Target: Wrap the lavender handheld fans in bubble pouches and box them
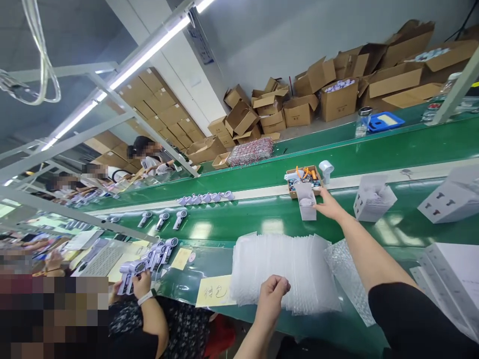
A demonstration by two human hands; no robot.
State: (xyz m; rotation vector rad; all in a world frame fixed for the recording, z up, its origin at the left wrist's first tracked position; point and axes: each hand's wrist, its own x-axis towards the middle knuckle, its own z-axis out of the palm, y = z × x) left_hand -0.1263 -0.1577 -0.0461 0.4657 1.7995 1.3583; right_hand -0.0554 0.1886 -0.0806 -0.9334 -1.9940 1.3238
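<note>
At the far side of the green belt, my right hand [330, 205] has its thumb and fingers at the right side of a small open white box [306, 202] and grips it. The box is upright, with something pale inside. Close to me, my left hand [274, 293] is curled closed over a wide row of translucent bubble-wrap bags [280, 264], with nothing visible in it. Just behind the white box sits a cardboard tray [318, 175] of orange and blue parts. A white handheld device with a round head [326, 169] stands beside that tray.
More white boxes [374, 199] stand on the belt at right, with a white stack [449, 284] nearer. Loose bubble wrap [350, 269] lies by my right forearm. A yellow handwritten sheet [213, 290] is at left. A co-worker's hand [142, 285] holds lilac devices [130, 269].
</note>
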